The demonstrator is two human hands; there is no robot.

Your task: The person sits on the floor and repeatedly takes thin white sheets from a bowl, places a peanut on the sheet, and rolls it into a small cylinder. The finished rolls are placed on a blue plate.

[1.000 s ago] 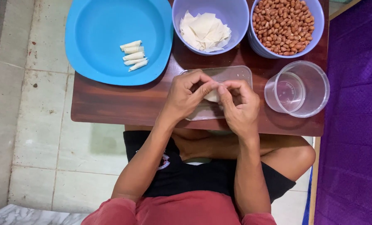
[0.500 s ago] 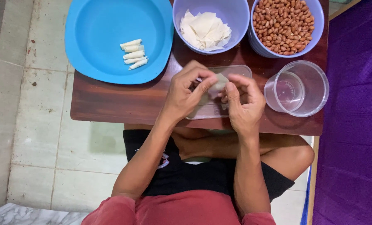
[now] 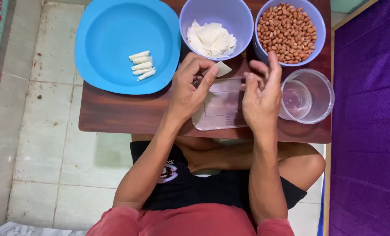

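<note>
The left hand [image 3: 190,89] pinches a small wrapper piece [image 3: 222,68] over the clear tray [image 3: 221,111]; the right hand [image 3: 261,89], apparently empty with fingers spread, hovers just right of it.

Bare forearms, black shorts with a small round printed emblem, red top, legs crossed, no sleeves showing
</note>
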